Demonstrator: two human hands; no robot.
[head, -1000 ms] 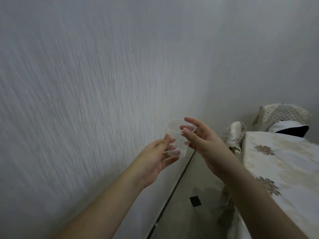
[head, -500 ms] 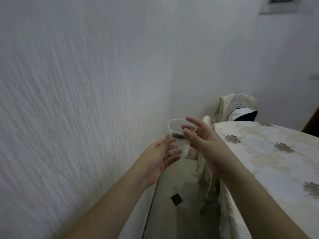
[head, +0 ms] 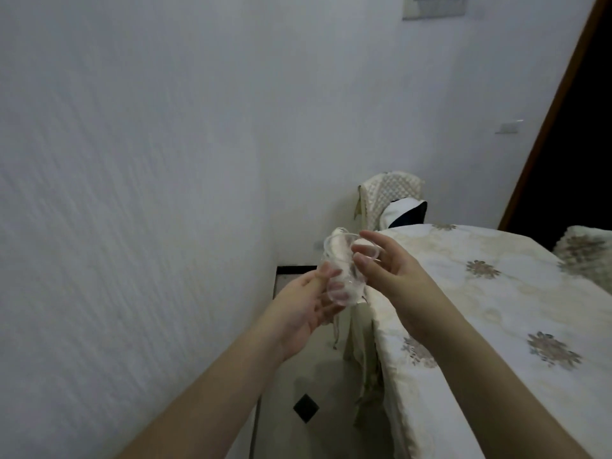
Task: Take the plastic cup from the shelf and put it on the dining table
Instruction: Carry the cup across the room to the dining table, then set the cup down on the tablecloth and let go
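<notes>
1. I see a white textured wall (head: 132, 160) filling the left of my view, from about 7 to 12 o'clock, and it is blurred.
2. The dining table (head: 496, 309) sits at 3 to 5 o'clock, draped in a cream cloth with brownish flower motifs; its near corner lies just below and behind the hands.
3. A covered chair (head: 387, 193) stands at the table's far end, about 1 o'clock, with a white-and-dark cushion (head: 405, 213) leaning on it. A second padded seat back (head: 586, 256) shows at the right edge, at 3 o'clock.
4. A dark doorway with a brown frame (head: 546, 127) runs up the right side at 2 o'clock. The pale floor (head: 318, 376) between wall and table carries one small black diamond tile (head: 305, 408) at 6 o'clock.
5. Nothing stands between the hands and the tabletop.
6. The plastic cup (head: 341, 270) is clear and thin, tilted, its round rim towards 11 o'clock and its base lower right. It is in the air near centre, just left of the table's corner, not touching the cloth.
7. My left hand (head: 308, 309) cradles the cup's lower part, fingers curled loosely around it from below.
8. My right hand (head: 394, 270) is partly open; thumb and forefinger pinch the rim from the right.
</notes>
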